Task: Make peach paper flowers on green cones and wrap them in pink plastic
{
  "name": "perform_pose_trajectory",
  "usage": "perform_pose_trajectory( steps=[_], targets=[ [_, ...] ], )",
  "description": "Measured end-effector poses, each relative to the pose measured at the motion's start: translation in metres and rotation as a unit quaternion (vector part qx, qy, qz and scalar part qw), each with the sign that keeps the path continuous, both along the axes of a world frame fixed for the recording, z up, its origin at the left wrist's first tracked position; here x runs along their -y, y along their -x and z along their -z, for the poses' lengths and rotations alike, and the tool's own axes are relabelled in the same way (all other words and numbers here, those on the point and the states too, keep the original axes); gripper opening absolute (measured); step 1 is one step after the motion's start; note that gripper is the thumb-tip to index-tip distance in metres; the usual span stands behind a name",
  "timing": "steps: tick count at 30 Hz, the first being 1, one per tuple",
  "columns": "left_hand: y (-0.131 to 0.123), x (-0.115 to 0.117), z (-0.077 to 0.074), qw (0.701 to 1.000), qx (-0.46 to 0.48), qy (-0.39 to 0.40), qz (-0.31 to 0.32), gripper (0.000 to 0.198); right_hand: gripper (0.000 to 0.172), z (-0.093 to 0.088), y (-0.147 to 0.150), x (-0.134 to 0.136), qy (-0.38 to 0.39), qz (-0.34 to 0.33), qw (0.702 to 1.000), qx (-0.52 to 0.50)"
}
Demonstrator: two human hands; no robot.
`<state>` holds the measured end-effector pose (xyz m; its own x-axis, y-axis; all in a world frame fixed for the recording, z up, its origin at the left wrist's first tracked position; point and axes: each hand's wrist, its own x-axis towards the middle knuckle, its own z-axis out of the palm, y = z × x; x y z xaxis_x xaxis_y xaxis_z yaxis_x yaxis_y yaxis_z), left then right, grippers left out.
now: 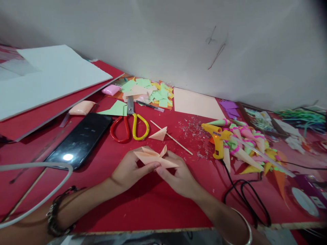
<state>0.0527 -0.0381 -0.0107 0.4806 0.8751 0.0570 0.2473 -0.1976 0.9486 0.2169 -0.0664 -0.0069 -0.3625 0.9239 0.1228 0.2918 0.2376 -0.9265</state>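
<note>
Peach-coloured, folded-paper shape with pointed ends, pinched between left hand and right hand, equally near both, with long axis crosswise from one to the other.

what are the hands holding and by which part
A folded peach paper; the left hand and right hand hold its near edge, thumbs around the middle.

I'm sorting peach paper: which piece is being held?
The folded piece pinched by left hand and right hand; the small triangle and large sheet lie unheld beyond them.
</note>
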Motion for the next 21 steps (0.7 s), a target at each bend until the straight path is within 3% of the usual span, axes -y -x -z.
perform_pose_trajectory(
  steps=[6, 12, 21],
  targets=[
    [-0.001, -0.001, -0.005, 0.999, -0.003, 0.045, -0.026, 0.016, 0.014, 0.002, -0.004, -0.005, 0.007, 0.106, 0.993, -0.044],
    [0.000, -0.001, -0.004, 0.998, 0.024, 0.060, 0.018, 0.016, 0.010, 0.005, -0.004, -0.007, 0.039, 0.089, 0.990, -0.103],
    [-0.002, -0.001, -0.003, 0.992, 0.035, 0.118, 0.000, 0.017, 0.008, 0.011, -0.003, -0.006, 0.080, 0.112, 0.981, -0.138]
  ],
)
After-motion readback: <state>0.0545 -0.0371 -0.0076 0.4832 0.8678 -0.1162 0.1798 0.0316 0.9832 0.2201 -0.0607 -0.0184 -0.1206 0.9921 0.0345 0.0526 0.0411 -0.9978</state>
